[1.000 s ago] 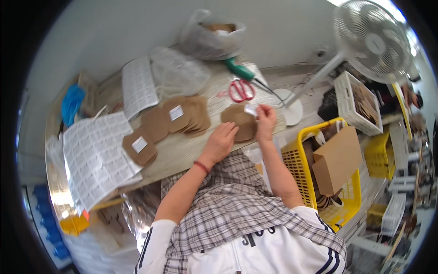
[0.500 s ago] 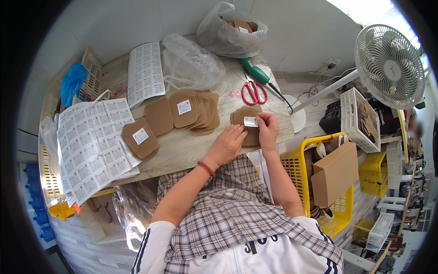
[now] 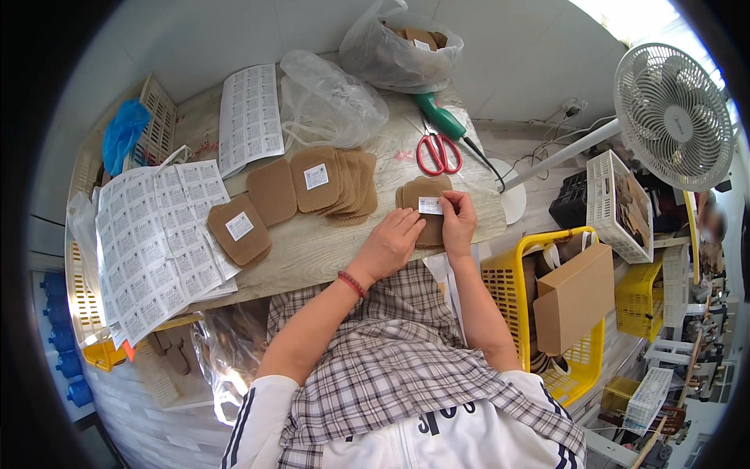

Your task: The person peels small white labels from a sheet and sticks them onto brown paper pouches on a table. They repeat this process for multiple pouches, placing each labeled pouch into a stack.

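Note:
On the table's near right part lies a small pile of brown textured pads (image 3: 430,234) with rounded corners. A white printed label (image 3: 430,205) sits on the top pad. My right hand (image 3: 459,221) pinches the label's right end between thumb and finger. The fingers of my left hand (image 3: 393,241) lie over the pad's left side, by the label's other end; its thumb is hard to make out. Left of my hands is a fanned stack of brown pads (image 3: 351,187), its top one bearing a label. Another labelled pad (image 3: 240,229) lies nearest the sticker sheets (image 3: 160,242).
Red-handled scissors (image 3: 439,155) and a green corded tool (image 3: 440,117) lie beyond my hands. Plastic bags (image 3: 332,102) stand at the back. A yellow basket (image 3: 504,293) holding a cardboard box (image 3: 574,297) stands right of the table, below a white fan (image 3: 673,117).
My right fingers have shifted very slightly at the label's right end. My left hand stays on the pad. The whole view has moved a little.

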`<state>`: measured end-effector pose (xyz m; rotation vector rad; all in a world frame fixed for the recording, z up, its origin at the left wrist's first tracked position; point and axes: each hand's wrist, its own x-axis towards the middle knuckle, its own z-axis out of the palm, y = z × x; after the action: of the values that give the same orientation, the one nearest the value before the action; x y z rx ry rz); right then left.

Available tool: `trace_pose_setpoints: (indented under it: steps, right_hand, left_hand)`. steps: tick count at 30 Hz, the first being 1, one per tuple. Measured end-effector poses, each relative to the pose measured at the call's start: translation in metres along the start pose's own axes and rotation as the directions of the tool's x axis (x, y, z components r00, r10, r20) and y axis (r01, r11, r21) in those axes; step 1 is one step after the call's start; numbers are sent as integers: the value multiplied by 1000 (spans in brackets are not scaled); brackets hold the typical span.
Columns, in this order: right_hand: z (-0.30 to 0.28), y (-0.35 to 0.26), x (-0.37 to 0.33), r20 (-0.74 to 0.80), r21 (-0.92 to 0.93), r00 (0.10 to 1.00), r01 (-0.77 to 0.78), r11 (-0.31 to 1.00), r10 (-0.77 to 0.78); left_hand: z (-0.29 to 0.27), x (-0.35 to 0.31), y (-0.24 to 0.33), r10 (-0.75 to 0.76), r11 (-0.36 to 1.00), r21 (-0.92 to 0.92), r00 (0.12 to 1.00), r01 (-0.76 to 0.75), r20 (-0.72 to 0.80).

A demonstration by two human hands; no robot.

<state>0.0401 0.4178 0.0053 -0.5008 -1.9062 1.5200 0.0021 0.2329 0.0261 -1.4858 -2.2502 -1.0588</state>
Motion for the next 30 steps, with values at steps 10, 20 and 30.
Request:
trace_pose_setpoints:
  steps: [10, 20, 30]
  right_hand:
    - [-1, -2, -1, 2, -68, 999, 34, 997, -34]
    - [-1, -1, -2, -1, -14, 1000, 28, 999, -28]
    - [0, -4, -4, -7, -40, 1000, 26, 999, -26]
  left_hand:
    - [-1, 0, -1, -1, 1000, -2, 1000, 1, 8]
    - [-1, 0, -1, -1, 1000, 2, 1000, 1, 6]
    - [0, 2, -1, -1, 1000, 2, 1000, 1, 13]
